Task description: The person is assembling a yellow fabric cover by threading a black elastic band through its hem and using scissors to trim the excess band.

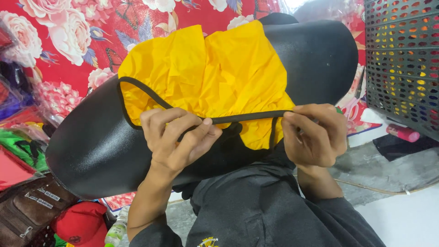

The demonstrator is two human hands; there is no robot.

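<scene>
Head view: hands [242, 135] stretch yellow cover's band [242, 117] between them.

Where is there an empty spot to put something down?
The grey floor between the right hand and the pink tube is bare, and so is the white patch at the lower right. The left side is crowded: brown bag, red cap, green packets.

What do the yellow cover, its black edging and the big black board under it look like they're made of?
The yellow cover looks like thin synthetic cloth: crinkled, with a slight sheen. Its black edging, pulled taut between the left hand and right hand, seems a narrow, matte elastic or fabric band. The black board looks like faux leather or plastic sheet: fine grain, soft gloss.
</scene>
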